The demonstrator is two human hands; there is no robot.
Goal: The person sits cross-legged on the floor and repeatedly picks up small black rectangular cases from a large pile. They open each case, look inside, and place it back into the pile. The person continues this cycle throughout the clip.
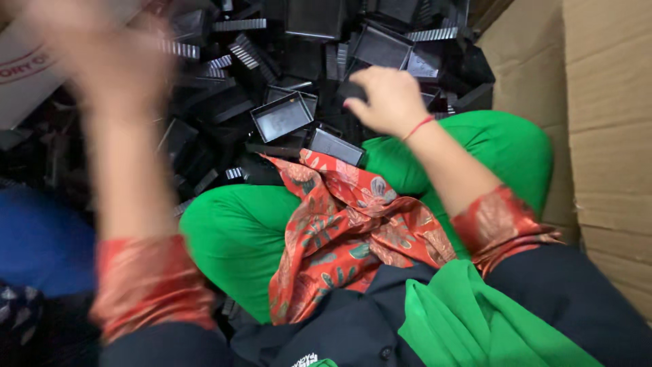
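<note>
- I look down from the head camera at my lap and a big pile of black plastic parts (305,61) in front of my knees.
- My right hand (387,100) is down at the near edge of the pile, just past my right knee.
- Its fingers curl down and in, and the fingertips touch the black parts under them. I cannot tell if it really grips one.
- A thin red thread (418,127) goes around that wrist.
- My left hand (109,58) is up in the air over the left side of the pile. It is very blurry, so I cannot tell if it is open or closed, or if it holds anything.
- A small black open tray (282,115) lies on the pile between my two hands, with its hollow side up.
- Another flat black tray (336,146) lies at the near edge of the pile, just beside my right hand and touching the red flowery cloth (339,231).
- Some parts in the pile have ridges like little steps (241,51).
- The red cloth hangs between my green knees (231,231).
- A brown cardboard wall (604,122) stands along the right edge of the pile.
- A blue thing (41,241) sits at the left edge, near my left sleeve.
</note>
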